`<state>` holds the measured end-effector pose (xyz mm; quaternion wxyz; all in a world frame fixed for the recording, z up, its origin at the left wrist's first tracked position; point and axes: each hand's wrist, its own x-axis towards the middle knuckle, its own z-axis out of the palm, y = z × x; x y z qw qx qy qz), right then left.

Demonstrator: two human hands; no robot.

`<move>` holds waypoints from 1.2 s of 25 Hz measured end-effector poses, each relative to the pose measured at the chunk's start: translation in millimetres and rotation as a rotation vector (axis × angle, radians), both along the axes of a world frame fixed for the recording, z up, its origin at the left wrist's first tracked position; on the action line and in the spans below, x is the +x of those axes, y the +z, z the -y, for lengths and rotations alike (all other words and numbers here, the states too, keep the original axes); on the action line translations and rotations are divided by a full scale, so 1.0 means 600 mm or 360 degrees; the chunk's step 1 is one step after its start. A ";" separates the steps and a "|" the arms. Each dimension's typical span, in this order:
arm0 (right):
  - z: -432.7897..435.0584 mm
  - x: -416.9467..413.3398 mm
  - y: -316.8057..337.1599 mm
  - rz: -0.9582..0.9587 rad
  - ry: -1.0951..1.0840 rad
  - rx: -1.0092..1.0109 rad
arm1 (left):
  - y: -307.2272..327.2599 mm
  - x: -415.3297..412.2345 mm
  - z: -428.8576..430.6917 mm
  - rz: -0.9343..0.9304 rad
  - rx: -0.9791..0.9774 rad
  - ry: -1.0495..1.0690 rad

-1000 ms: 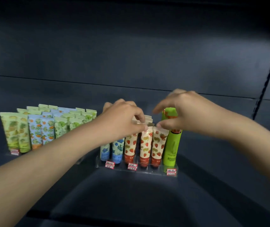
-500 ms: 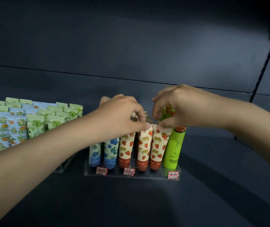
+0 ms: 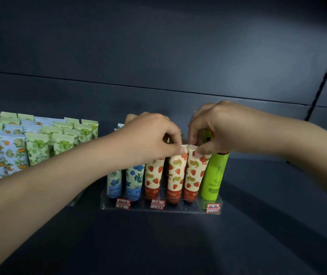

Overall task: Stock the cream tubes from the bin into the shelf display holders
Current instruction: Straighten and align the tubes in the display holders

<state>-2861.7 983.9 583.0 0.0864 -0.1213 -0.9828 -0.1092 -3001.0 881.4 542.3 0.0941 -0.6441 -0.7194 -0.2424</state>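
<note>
On the dark shelf (image 3: 158, 245), mid-frame, sits a clear acrylic display holder (image 3: 160, 207) with cream tubes standing cap-down in its slots. Your left hand (image 3: 148, 135) pinches the crimped top of the middle strawberry tube (image 3: 175, 175), thumb in front, index finger behind. Your right hand (image 3: 218, 128) pinches the top edge of the right strawberry tube (image 3: 193, 173) the same way. Both hands closed on those crimps, fingertips nearly touching each other. A third strawberry tube (image 3: 153, 175) stands just left of those two, partly under your left wrist. Two blue floral tubes (image 3: 134, 179) at the holder's left end, a plain lime green tube (image 3: 215, 175) at its right end, top hidden by your right hand. More tubes in rows behind, mostly hidden. Red-and-white price labels (image 3: 157, 204) stuck on the holder's front lip. Far left, a second holder is packed with green and orange floral tubes (image 3: 37, 147), well apart from your hands. Bin not visible.
</note>
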 end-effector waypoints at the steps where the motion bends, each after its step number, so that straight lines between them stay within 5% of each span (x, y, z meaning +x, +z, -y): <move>1: 0.001 0.001 0.000 -0.0005 0.0007 -0.0022 | 0.001 0.000 0.001 -0.0006 0.0003 0.0007; 18: 0.001 0.007 -0.003 -0.0035 0.0050 -0.0173 | 0.014 0.008 0.008 -0.0078 -0.0091 0.0118; 26: -0.001 0.019 0.029 -0.0318 -0.0053 -0.0157 | 0.035 -0.005 0.005 -0.0022 0.0065 0.0054; 30: -0.009 0.007 0.051 -0.0257 -0.0097 -0.0217 | 0.057 -0.008 -0.004 0.0004 -0.0118 0.0046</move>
